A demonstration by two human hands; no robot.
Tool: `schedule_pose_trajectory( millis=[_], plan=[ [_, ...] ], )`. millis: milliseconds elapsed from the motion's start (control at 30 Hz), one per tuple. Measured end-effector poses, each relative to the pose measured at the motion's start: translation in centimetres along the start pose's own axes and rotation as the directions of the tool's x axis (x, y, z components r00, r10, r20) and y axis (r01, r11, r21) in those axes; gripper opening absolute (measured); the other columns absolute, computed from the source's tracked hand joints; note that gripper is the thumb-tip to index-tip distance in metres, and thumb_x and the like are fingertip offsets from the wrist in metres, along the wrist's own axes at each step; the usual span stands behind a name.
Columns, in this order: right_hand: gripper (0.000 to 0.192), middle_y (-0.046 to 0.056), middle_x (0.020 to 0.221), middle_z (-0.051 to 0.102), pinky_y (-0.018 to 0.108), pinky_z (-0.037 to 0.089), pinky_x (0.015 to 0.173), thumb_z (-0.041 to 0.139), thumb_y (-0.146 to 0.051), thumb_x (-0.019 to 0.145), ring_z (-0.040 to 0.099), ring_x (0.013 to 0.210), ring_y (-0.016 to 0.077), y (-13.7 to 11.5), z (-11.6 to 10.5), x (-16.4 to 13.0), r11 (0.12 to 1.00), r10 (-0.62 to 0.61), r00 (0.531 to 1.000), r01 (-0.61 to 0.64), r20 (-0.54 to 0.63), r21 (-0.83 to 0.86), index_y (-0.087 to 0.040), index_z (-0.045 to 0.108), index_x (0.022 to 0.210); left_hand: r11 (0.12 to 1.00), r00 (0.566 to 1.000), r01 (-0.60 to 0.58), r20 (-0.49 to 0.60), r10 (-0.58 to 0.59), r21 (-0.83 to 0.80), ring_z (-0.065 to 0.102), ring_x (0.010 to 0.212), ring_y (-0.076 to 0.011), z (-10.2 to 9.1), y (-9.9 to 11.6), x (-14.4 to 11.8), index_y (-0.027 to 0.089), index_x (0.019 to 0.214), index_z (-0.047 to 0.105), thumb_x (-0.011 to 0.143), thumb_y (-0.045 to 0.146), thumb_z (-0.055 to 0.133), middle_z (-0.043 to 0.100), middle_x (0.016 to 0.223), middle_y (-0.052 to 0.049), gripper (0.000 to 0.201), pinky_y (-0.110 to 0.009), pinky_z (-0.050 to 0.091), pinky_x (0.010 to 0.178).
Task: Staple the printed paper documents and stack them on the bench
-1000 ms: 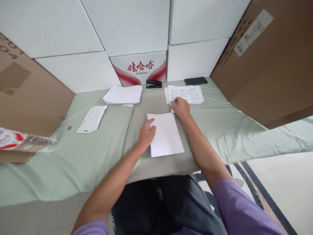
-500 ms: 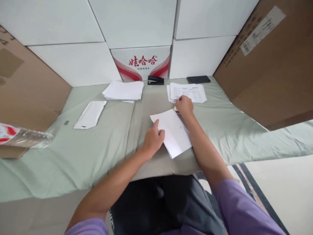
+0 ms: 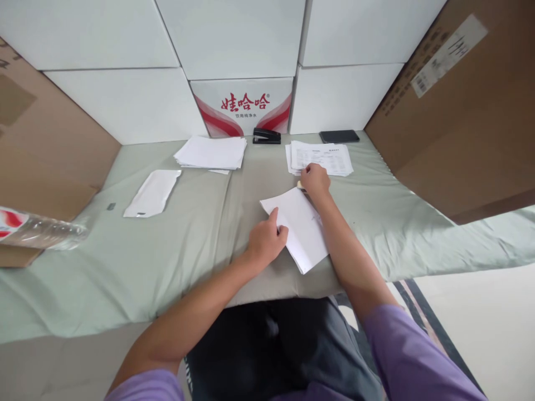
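White sheets of paper (image 3: pixel 301 225) lie in front of me at a slant, several together. My left hand (image 3: pixel 267 239) grips them at their left edge, with a thumb and finger on top and the other fingers hidden. My right hand (image 3: pixel 315 179) is closed at the far corner of the sheets, knuckles up. A small pale yellow and dark thing (image 3: pixel 300 185) peeks out beside it, mostly hidden under the hand, too little to name. Just beyond the right hand rests a pile of printed sheets (image 3: pixel 330 157).
At the back stand a black stapler (image 3: pixel 266 136), a pile of white paper (image 3: pixel 212 152) and a dark phone (image 3: pixel 339 136). A white pouch (image 3: pixel 152 193) and a plastic bottle (image 3: pixel 45 231) lie left. White boxes (image 3: pixel 242 108) and brown cartons (image 3: pixel 468 122) wall the cloth-covered table (image 3: pixel 188 223).
My left hand and the sheets have shifted slightly right and toward me. My right hand has stayed almost in place, still closed.
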State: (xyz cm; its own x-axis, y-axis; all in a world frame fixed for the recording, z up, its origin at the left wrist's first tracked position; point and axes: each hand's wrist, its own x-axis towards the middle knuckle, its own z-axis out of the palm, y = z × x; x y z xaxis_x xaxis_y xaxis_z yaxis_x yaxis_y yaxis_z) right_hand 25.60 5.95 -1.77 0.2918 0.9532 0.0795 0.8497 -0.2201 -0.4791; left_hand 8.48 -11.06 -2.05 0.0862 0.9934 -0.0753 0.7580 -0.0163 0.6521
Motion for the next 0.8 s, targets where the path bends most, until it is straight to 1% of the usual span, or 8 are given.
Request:
schedule_pose_trajectory(
  millis=[67,133,233,367,433,500,667,800],
  plan=[
    [0.026,0.015,0.108,0.071,0.038,0.049,0.079,0.046,-0.026,0.094,0.065,0.097,0.0289,-0.1,0.1,-0.1,1.0,-0.005,1.0,0.005,0.004,-0.018,-0.02,0.069,0.102,1.0,1.0,-0.002,0.006,0.002,0.009,0.069,0.089,-0.0325,-0.1,0.3,-0.1,0.006,0.153,0.046,0.09,0.029,0.05,0.073,0.086,-0.017,0.067,-0.042,0.048,0.086],
    [0.028,0.015,0.109,0.071,0.037,0.048,0.08,0.044,-0.026,0.095,0.065,0.098,0.0286,-0.2,0.1,-0.1,0.999,-0.005,1.0,0.006,0.018,-0.05,-0.02,0.069,0.104,0.998,1.0,-0.006,0.007,0.005,0.057,0.069,0.088,-0.0307,-0.2,0.5,-0.2,0.007,0.153,0.045,0.09,0.028,0.048,0.073,0.085,-0.015,0.066,-0.04,0.049,0.085],
    [0.032,0.016,0.112,0.071,0.036,0.048,0.08,0.04,-0.026,0.096,0.066,0.099,0.0283,-0.5,0.1,-0.2,0.994,0.016,0.998,-0.008,0.066,-0.112,-0.019,0.069,0.108,0.987,1.0,-0.009,0.011,0.007,0.158,0.069,0.088,-0.0288,-0.2,0.6,-0.3,0.01,0.154,0.044,0.091,0.027,0.044,0.074,0.086,-0.012,0.064,-0.038,0.05,0.081],
    [0.033,0.018,0.118,0.07,0.038,0.047,0.082,0.038,-0.022,0.096,0.067,0.1,0.0297,-1.0,0.1,-0.4,0.981,0.03,0.991,-0.003,0.133,-0.196,-0.018,0.064,0.115,0.977,1.0,-0.021,0.016,0.018,0.214,0.069,0.086,-0.0266,-0.1,0.6,-0.3,0.012,0.155,0.042,0.093,0.028,0.044,0.075,0.089,-0.012,0.064,-0.035,0.05,0.078],
    [0.034,0.019,0.116,0.071,0.039,0.045,0.085,0.038,-0.018,0.094,0.067,0.102,0.0306,-1.2,0.2,-0.5,0.97,0.005,0.988,0.032,0.154,-0.241,-0.018,0.061,0.119,0.972,0.999,-0.036,0.012,0.034,0.23,0.069,0.086,-0.0263,-0.3,0.5,-0.3,0.013,0.155,0.043,0.092,0.029,0.047,0.075,0.091,-0.012,0.065,-0.034,0.05,0.078],
    [0.036,0.018,0.114,0.071,0.041,0.043,0.091,0.037,-0.014,0.094,0.066,0.108,0.0314,-1.5,0.2,-0.7,0.956,-0.04,0.986,0.084,0.16,-0.279,-0.018,0.058,0.122,0.975,0.999,-0.051,0.0,0.052,0.218,0.069,0.084,-0.0256,-0.6,0.5,-0.3,0.014,0.153,0.046,0.091,0.032,0.05,0.075,0.088,-0.01,0.064,-0.034,0.049,0.077],
    [0.037,0.019,0.121,0.07,0.043,0.036,0.099,0.033,-0.012,0.097,0.063,0.117,0.031,-2.2,0.0,-1.1,0.917,-0.152,0.974,0.202,0.167,-0.344,-0.016,0.055,0.127,0.991,0.992,-0.091,-0.083,0.1,0.102,0.066,0.071,-0.0207,-1.5,0.6,0.7,0.02,0.137,0.062,0.092,0.037,0.053,0.069,0.068,-0.002,0.049,-0.031,0.046,0.072],
    [0.035,0.019,0.117,0.071,0.043,0.034,0.099,0.034,-0.012,0.097,0.064,0.116,0.0315,-2.4,-0.1,-0.9,0.892,-0.199,0.96,0.261,0.198,-0.369,-0.016,0.056,0.125,0.986,0.984,-0.081,-0.148,0.103,0.148,0.066,0.072,-0.0215,-1.2,0.7,1.7,0.022,0.13,0.066,0.093,0.037,0.052,0.069,0.068,-0.003,0.042,-0.031,0.044,0.072]
  ],
)
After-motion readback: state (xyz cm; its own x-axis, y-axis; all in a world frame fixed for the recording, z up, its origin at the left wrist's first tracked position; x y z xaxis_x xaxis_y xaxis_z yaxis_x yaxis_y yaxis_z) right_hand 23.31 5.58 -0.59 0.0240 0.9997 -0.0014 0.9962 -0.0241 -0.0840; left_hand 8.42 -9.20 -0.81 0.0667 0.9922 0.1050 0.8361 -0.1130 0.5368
